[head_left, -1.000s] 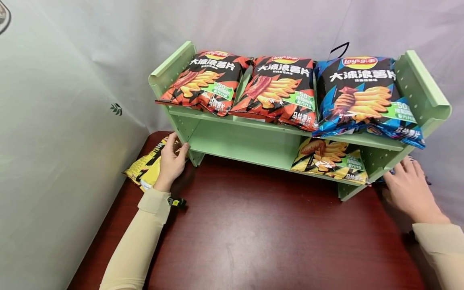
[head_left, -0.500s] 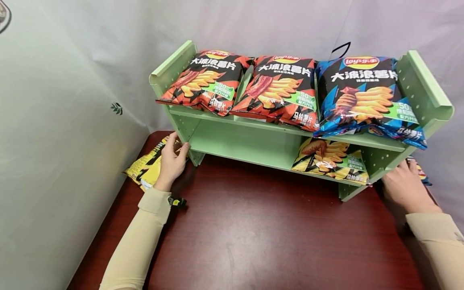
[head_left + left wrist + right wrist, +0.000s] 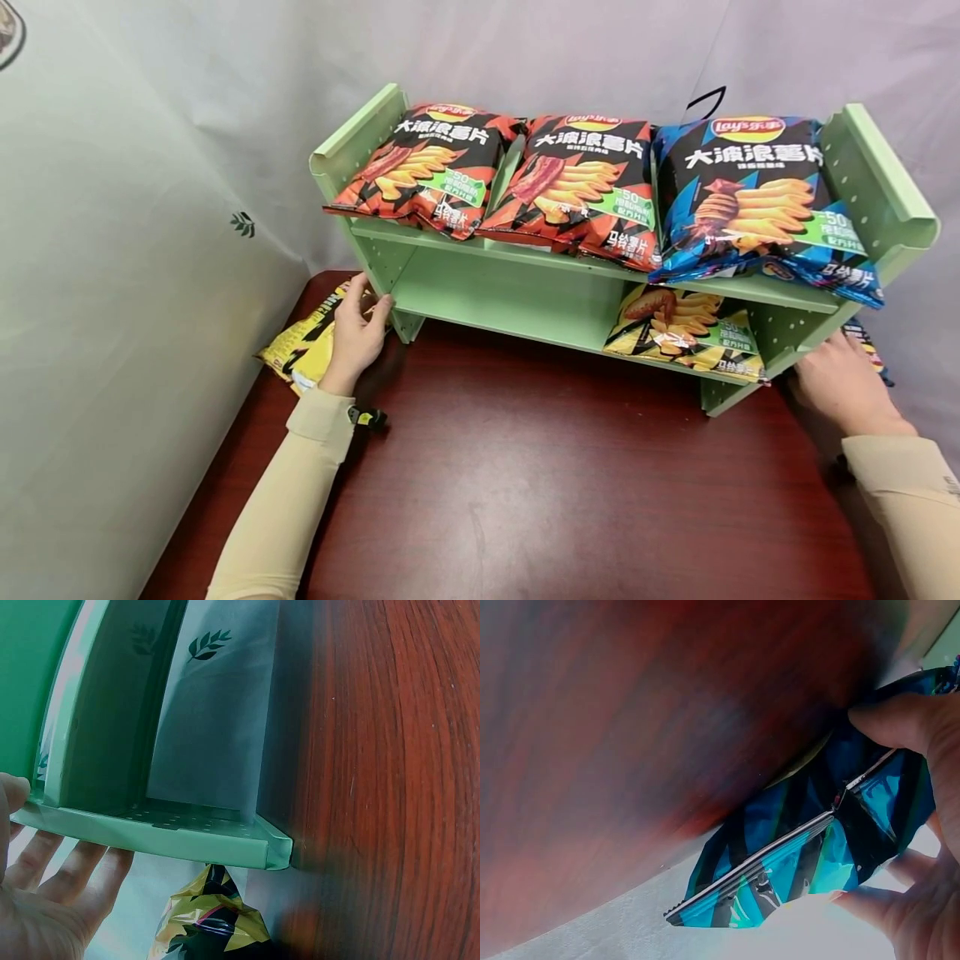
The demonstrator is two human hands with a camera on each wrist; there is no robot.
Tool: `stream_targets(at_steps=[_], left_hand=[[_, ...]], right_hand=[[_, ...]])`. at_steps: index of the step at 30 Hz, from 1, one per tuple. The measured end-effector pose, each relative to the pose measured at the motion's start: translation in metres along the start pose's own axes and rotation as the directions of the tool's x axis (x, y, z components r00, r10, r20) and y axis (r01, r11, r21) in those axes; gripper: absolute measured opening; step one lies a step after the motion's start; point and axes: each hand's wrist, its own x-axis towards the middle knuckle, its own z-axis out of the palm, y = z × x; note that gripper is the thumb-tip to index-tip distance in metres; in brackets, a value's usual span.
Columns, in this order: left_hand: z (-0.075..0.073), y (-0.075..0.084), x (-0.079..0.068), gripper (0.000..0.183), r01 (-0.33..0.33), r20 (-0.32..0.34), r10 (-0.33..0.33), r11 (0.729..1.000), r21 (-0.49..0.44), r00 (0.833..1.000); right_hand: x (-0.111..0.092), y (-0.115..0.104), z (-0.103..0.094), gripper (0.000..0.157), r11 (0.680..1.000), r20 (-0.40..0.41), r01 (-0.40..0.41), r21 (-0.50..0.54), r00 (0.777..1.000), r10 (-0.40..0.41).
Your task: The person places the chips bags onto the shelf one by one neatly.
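My left hand (image 3: pixel 360 333) grips the left side panel of a green two-tier shelf (image 3: pixel 510 296). In the left wrist view the thumb lies on one side of the panel edge and the fingers (image 3: pixel 71 874) on the other. Beyond the shelf's right end, my right hand (image 3: pixel 843 379) holds a blue-and-black chip bag (image 3: pixel 780 851) low at the table's edge. The right wrist view has the thumb on one face of that bag and fingers on the opposite one. From the head, the hand and shelf hide most of this bag.
Two red chip bags (image 3: pixel 573 187) and a blue one (image 3: pixel 753 200) lie on the upper tier. A yellow chip bag (image 3: pixel 682 329) sits at the lower tier's right end. Another yellow bag (image 3: pixel 303 346) rests beside the left hand on the dark red table (image 3: pixel 525 467).
My right hand has shifted slightly left, toward the shelf, and its fingers have dropped out of sight. More of the bag shows behind it. The left hand stays on the panel.
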Motion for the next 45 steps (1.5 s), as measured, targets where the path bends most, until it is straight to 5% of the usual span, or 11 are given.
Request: stream_targets(at_steps=[6, 12, 28, 30, 32, 36, 39, 45], left_hand=[[0.000, 0.007, -0.001, 0.040, 0.003, 0.005, -0.003, 1.000, 0.004, 1.000], [-0.001, 0.007, -0.002, 0.039, 0.000, 0.001, 0.000, 1.000, -0.010, 1.000], [-0.002, 0.005, -0.003, 0.040, -0.002, 0.005, 0.002, 1.000, -0.027, 1.000], [-0.002, 0.006, -0.003, 0.040, -0.003, 0.005, 0.004, 1.000, -0.026, 1.000], [-0.002, 0.007, -0.003, 0.040, -0.004, 0.004, 0.004, 1.000, -0.023, 1.000], [-0.002, 0.006, -0.003, 0.039, 0.004, -0.003, -0.004, 1.000, -0.001, 1.000], [-0.002, 0.005, -0.003, 0.039, 0.013, -0.004, -0.013, 1.000, 0.012, 1.000], [-0.001, 0.004, -0.003, 0.040, 0.001, 0.004, -0.001, 1.000, 0.010, 1.000]], right_hand=[[-0.002, 0.004, 0.000, 0.039, 0.999, -0.098, 0.042, 0.005, 0.994, -0.042], [-0.004, 0.001, -0.009, 0.030, 0.999, -0.032, -0.016, -0.045, 0.999, 0.015], [-0.032, -0.018, -0.034, 0.072, 0.996, -0.014, 0.013, -0.087, 1.000, -0.015], [-0.039, -0.019, -0.038, 0.065, 0.997, -0.030, 0.031, -0.075, 0.999, -0.034], [-0.045, -0.018, -0.040, 0.053, 0.996, -0.076, 0.064, -0.055, 0.995, -0.068], [-0.054, -0.016, -0.046, 0.083, 0.994, -0.164, 0.105, -0.007, 0.981, -0.104], [-0.061, -0.017, -0.048, 0.080, 0.989, -0.217, 0.103, 0.106, 0.973, -0.078], [-0.073, -0.015, -0.053, 0.080, 0.933, -0.262, 0.124, 0.338, 0.964, -0.033]])
